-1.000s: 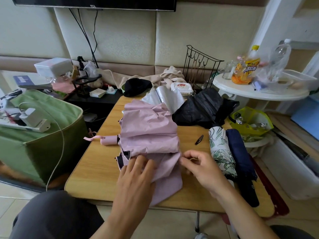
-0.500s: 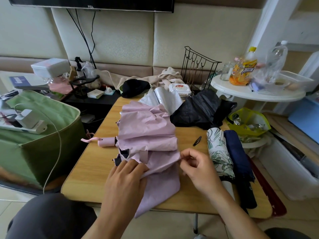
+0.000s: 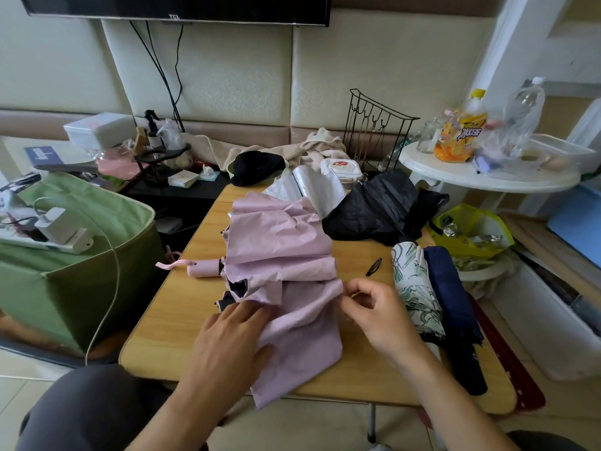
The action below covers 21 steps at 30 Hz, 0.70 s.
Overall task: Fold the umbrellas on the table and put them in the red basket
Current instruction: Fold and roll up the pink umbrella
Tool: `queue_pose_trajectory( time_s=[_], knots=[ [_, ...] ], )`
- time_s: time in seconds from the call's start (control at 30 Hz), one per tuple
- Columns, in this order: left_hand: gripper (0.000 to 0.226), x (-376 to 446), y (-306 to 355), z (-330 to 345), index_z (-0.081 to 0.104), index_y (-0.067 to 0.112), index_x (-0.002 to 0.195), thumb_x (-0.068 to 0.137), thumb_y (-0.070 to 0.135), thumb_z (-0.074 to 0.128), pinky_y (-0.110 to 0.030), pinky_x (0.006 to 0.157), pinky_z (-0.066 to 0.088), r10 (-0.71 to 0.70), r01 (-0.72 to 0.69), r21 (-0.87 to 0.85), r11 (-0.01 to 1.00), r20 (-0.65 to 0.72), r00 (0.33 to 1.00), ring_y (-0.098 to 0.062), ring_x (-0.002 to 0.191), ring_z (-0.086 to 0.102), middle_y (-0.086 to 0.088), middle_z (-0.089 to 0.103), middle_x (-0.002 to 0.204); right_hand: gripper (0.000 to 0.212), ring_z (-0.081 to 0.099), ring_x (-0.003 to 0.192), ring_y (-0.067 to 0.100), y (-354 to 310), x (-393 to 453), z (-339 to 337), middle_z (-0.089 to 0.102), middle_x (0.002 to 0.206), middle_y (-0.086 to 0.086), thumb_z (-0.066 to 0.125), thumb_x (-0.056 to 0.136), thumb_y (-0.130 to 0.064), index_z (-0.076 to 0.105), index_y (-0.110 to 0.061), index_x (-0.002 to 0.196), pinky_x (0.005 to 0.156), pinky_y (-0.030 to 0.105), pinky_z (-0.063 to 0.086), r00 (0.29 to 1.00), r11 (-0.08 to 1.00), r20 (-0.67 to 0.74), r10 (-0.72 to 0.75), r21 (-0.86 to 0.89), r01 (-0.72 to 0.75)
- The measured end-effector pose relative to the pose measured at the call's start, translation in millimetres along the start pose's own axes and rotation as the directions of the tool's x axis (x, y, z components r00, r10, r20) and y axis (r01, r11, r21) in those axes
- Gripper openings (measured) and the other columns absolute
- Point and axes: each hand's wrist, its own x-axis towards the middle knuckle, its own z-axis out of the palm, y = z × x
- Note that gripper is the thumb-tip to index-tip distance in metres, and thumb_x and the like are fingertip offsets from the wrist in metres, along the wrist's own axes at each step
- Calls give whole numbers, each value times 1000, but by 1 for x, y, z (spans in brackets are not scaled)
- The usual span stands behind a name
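A lilac umbrella [image 3: 279,252] lies collapsed across the wooden table [image 3: 182,307], its pink handle [image 3: 203,267] pointing left and its loose panels spread toward me. My left hand [image 3: 227,340] rests flat on the near panels, fingers straight. My right hand [image 3: 374,312] pinches the edge of a panel at the canopy's right side. To the right lie a folded leaf-print umbrella [image 3: 414,288] and a folded navy umbrella [image 3: 455,307]. A black umbrella [image 3: 377,209] and a silver one [image 3: 309,190] lie unfolded at the back. A red rim [image 3: 514,362] shows past the table's right edge.
A green fabric bin [image 3: 81,255] with a charger and cable stands at the left. A black hair clip [image 3: 374,266] lies on the table. A white round side table [image 3: 481,174] with bottles stands at the right, a yellow bag [image 3: 471,229] below it. A wire rack [image 3: 377,131] stands behind.
My left hand slid left and toward me along the lilac panels. My right hand stayed at the panel's right edge, keeping its pinch. The near panel now hangs further over the table's front edge.
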Motion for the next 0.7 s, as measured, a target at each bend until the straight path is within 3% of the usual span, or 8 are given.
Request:
queue_pose_trajectory(
  time_s=[0.07, 0.13, 0.27, 0.33, 0.47, 0.57, 0.67, 0.7],
  knots=[
    [70, 2, -13, 1, 69, 36, 120, 55, 26, 91, -33, 72, 57, -15, 14, 13, 1000, 55, 998, -16, 103, 72, 12, 70, 121, 14, 61, 63, 12, -2, 2, -7, 65, 72, -2, 72, 93, -8, 72, -17, 83, 62, 27, 47, 998, 998, 50, -29, -60, 32],
    [71, 7, -22, -2, 75, 32, 114, 49, 8, 90, -33, 65, 58, -18, 17, 43, 999, 16, 1000, -19, 92, 75, 8, 74, 112, 15, 64, 63, 14, -3, 4, -14, 65, 79, -5, 73, 93, -7, 73, -18, 83, 64, 28, 51, 995, 988, 84, -49, -140, 61],
    [49, 14, -29, -14, 77, 21, 78, 42, -10, 86, -31, 58, 54, -65, 83, 95, 992, -178, 982, -26, 70, 72, 4, 75, 85, 7, 67, 64, 10, -2, 6, -22, 70, 77, -6, 77, 91, -11, 76, -17, 87, 67, 27, 53, 988, 963, 151, 11, -267, 30],
    [44, 11, -34, -16, 78, 22, 74, 44, -8, 90, -29, 55, 48, -102, 116, 70, 991, -177, 979, -25, 66, 69, 5, 73, 83, 7, 70, 67, 11, -2, 5, -23, 72, 76, -4, 76, 92, -12, 75, -18, 90, 71, 31, 55, 980, 961, 192, 50, -275, 4],
    [42, 3, -34, -14, 70, 31, 84, 67, -7, 78, -24, 56, 36, -234, 209, -204, 956, -109, 966, -14, 75, 56, 10, 56, 89, 9, 69, 76, 21, -7, 2, -22, 73, 87, 9, 74, 91, -5, 72, -11, 97, 70, 36, 55, 948, 991, 296, 116, -100, -91],
    [51, -2, -34, -17, 64, 37, 79, 74, -13, 56, -28, 60, 38, -411, 395, -460, 796, 70, 909, -17, 76, 56, 6, 56, 90, 17, 68, 79, 18, -12, 0, -23, 74, 88, 3, 67, 91, 3, 74, -10, 99, 67, 28, 53, 939, 982, 293, 182, -7, -188],
    [26, -5, -26, -32, 79, 31, 69, 83, 26, 58, -32, 60, 41, -456, 513, -587, 626, 258, 852, -12, 62, 56, 8, 67, 73, 15, 67, 78, 15, -15, -2, -24, 74, 89, 4, 63, 97, -1, 77, -5, 101, 65, 25, 52, 905, 953, 326, 274, 37, -302],
    [33, -6, -23, -35, 81, 27, 70, 88, 40, 57, -32, 62, 41, -445, 544, -618, 567, 326, 834, -7, 58, 55, 12, 67, 68, 13, 66, 78, 15, -17, -3, -24, 73, 89, 5, 65, 98, -7, 77, -3, 101, 64, 24, 51, 887, 942, 356, 294, 49, -332]
  ],
)
